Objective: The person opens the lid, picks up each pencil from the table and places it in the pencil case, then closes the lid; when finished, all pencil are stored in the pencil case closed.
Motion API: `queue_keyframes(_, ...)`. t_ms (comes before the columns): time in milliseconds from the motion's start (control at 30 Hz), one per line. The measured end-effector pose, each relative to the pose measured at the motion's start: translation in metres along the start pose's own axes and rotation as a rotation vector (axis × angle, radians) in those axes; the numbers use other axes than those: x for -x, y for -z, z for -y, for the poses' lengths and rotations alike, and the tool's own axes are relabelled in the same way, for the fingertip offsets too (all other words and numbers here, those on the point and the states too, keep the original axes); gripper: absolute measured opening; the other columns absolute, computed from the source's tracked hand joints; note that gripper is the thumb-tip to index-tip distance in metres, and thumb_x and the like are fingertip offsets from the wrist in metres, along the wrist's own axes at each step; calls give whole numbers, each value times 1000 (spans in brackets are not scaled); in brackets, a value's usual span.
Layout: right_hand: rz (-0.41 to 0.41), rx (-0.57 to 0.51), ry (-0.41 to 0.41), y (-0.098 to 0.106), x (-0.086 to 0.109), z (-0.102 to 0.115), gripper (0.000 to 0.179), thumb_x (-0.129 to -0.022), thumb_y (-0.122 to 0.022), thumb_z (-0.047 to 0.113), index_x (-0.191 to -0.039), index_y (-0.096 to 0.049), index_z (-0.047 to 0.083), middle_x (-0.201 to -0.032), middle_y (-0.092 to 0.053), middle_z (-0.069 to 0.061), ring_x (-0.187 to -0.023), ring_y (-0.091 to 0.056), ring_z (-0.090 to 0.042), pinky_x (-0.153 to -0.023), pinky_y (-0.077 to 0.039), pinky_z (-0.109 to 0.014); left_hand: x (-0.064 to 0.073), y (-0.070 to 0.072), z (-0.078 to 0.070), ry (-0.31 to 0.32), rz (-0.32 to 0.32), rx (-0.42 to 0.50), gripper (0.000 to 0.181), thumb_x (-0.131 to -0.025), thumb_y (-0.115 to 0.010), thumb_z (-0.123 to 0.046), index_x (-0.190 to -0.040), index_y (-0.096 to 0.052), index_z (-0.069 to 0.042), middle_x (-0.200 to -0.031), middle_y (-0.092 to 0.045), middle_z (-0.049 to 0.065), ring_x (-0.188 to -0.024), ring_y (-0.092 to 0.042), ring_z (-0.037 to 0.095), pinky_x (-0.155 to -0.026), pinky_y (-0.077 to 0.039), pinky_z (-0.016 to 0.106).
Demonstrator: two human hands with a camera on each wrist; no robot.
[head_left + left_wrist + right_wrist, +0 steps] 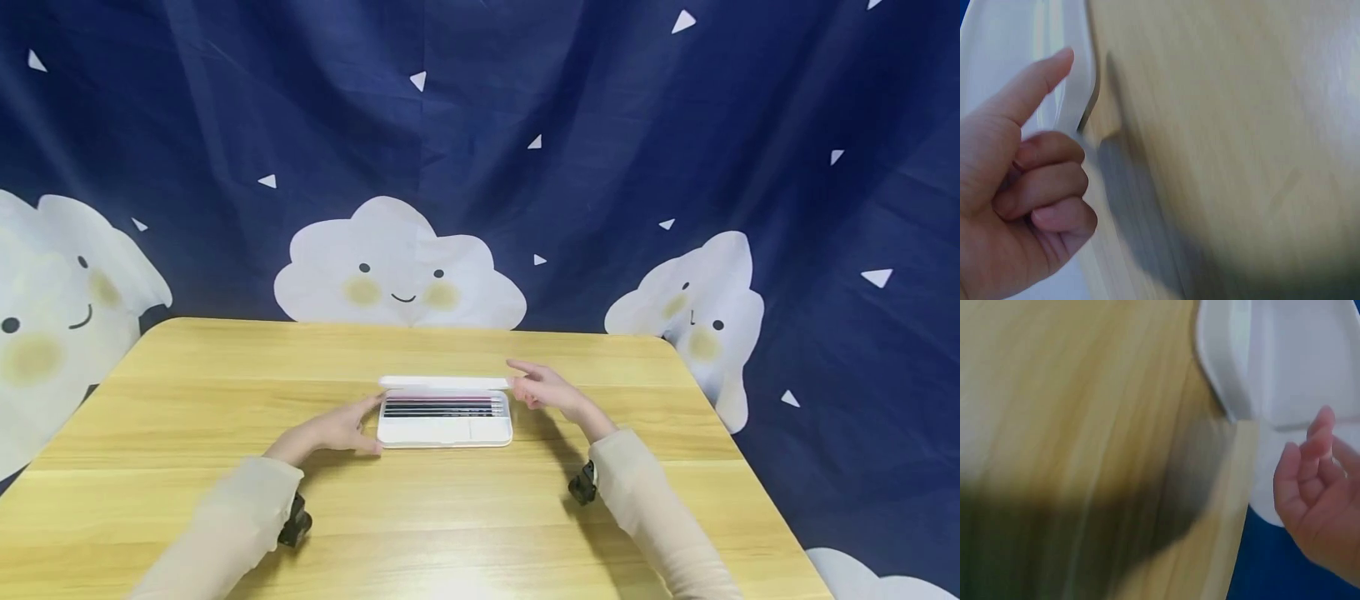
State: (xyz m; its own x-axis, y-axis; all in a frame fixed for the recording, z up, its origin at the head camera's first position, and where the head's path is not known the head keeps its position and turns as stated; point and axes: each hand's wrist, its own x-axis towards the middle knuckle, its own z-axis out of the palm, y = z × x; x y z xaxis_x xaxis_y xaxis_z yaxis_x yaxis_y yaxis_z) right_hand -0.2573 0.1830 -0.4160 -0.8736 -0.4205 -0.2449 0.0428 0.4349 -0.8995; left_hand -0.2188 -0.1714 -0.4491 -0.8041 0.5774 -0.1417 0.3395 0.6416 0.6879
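Observation:
A white pencil case [423, 432] lies in the middle of the table, its lid [446, 382] raised along the far side. Several dark pencils [438, 408], one with a reddish tint, lie side by side in the back compartment. My left hand [341, 429] is at the case's left end, thumb at the near corner, fingers by the lid. At the lid's right end is my right hand [547, 390], index finger extended, other fingers bent. The left wrist view shows one digit straight over white plastic [1010, 37] and three curled. Loosely bent fingers [1313, 450] show in the right wrist view, gripping nothing.
The wooden table [450, 517] stretches around the case, its far edge close to a dark blue curtain [480, 125] printed with white clouds and triangles. A small black device [296, 522] sits on the left wrist, another black device [582, 483] on the right.

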Motion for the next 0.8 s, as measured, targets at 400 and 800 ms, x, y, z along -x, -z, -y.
queue_keyframes(400, 215, 150, 71, 1, 0, -12, 78, -88, -59, 21, -147, -9, 8, -72, -47, -8, -56, -37, -17, -54, -34, -26, 14, 23, 12, 46, -109, 108, 64, -88, -58, -15, -137, -26, 10, -68, -53, 15, -47, -36, 10, -48, -34, 25)
queue_keyframes(800, 327, 209, 29, -4, 6, -15, 86, -86, -63, 17, -147, -4, 10, -65, -55, -9, -54, -41, -18, -52, -35, -26, 10, 5, 2, 16, -169, -54, 66, -91, -52, -39, -141, -30, 0, -128, -47, 27, -75, -57, 22, -86, -42, 50)
